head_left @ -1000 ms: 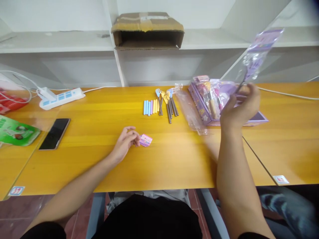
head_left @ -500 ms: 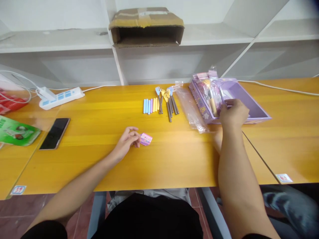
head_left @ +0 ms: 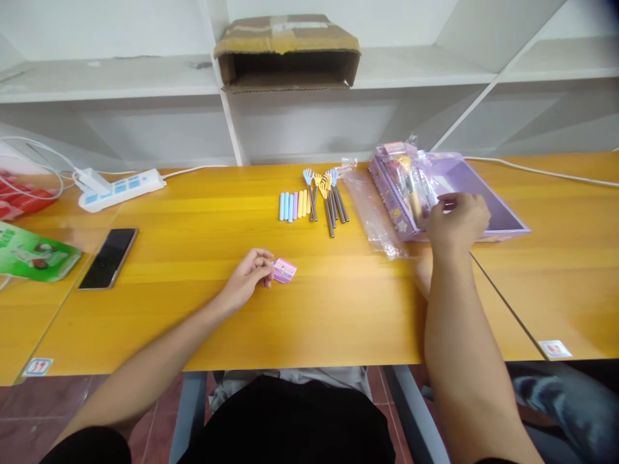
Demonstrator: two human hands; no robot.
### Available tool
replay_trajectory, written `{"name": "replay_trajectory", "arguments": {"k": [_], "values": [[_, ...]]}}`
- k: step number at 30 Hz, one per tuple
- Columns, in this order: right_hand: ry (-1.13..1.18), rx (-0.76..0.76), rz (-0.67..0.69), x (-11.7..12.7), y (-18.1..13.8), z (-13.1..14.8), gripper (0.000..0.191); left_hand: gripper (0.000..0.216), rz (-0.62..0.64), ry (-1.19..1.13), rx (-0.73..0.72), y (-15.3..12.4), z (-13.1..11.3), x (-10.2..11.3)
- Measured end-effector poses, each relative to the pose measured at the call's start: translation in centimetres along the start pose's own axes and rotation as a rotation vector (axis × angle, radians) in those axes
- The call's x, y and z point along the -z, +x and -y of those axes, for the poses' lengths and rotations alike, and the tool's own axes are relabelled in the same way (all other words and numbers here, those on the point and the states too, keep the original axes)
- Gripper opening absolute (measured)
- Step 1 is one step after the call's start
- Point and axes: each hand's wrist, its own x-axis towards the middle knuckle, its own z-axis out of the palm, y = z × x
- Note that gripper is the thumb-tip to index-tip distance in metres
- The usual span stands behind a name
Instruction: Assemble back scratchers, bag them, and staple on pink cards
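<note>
Hands lay well apart on the yellow table [head_left: 203, 212]. The left hand [head_left: 249, 276] rested near the middle, its fingers curled loosely with the fingertips pinching the edge of a small pink card [head_left: 284, 270] that lay flat on the wood, just where it had been a second before. The right hand [head_left: 457, 222] sat to the right, at the near edge of the purple tray [head_left: 498, 212], fingers bent down over the clear packets [head_left: 411, 177] piled in the tray's left part; whether it actually gripped one could not be told. A second earlier that hand had been raised, holding a purple packet up in the air; half a second ago it had already come down to the tray, and since then it had shifted only a little to the right. An empty clear bag [head_left: 374, 216] lay on the table just left of the tray. Further left and toward the far side, a row of pastel sticks [head_left: 293, 206] sat beside a bunch of small forks [head_left: 329, 200], unmoved. At the far left lay a dark phone [head_left: 108, 258], a white power strip [head_left: 120, 189] and a green packet [head_left: 36, 258]. A cardboard box [head_left: 287, 51] stood open on the white shelf [head_left: 111, 77] behind.
</note>
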Motion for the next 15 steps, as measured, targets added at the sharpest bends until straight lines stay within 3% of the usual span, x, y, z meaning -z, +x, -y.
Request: {"name": "replay_trajectory", "arguments": {"k": [4,10,15], "values": [[0.093,0.193,-0.03,0.7,-1.2,2.6,0.03,0.02,-0.001,0.002,0.001,0.0,0.0,0.1],[0.178,0.441,0.306,0.9,-4.1,6.5,0.025,0.015,0.054,0.04,-0.015,-0.3,-0.2,0.2],[0.21,0.55,0.411,0.4,-5.8,8.0,0.026,0.008,0.073,0.049,-0.027,-0.2,-0.4,0.3]]}}
